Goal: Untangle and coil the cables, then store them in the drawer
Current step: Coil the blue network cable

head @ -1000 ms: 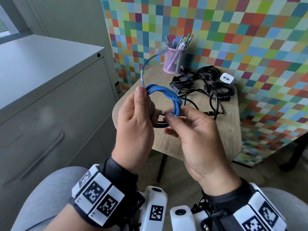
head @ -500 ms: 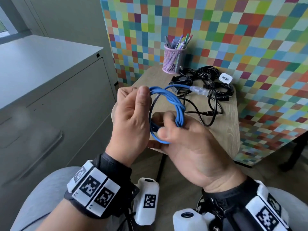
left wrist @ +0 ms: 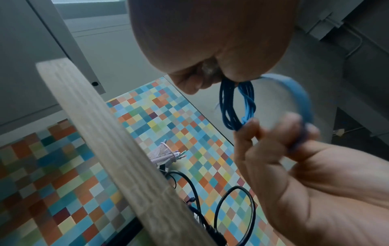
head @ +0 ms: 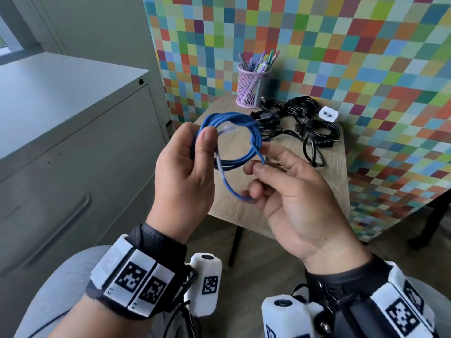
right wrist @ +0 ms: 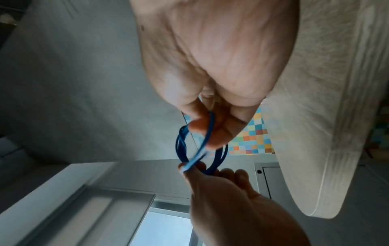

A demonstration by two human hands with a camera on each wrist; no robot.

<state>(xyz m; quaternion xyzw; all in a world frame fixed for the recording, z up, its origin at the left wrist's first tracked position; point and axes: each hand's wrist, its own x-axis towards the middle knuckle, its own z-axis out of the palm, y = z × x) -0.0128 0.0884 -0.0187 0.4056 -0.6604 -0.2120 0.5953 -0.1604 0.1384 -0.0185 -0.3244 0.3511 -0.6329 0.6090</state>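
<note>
— What lies left of the desk [head: 288, 191]?
— A grey drawer cabinet [head: 73, 147], seen whole only from the head.
— And the hands?
— Above the desk's near edge, the left hand [head: 185, 172] clasps the coiled blue cable [head: 244, 120]; the right hand [head: 292, 196] pinches its loose strand.
— Further right?
— Black cables [head: 302, 123] on the desk by a pen cup [head: 252, 90]; the right wrist view hides both.

black cables [head: 302, 125] and pen cup [head: 252, 87] crowd the table's [head: 324, 191] far side, near half bare, grey cabinet [head: 73, 132] walls the left
</note>
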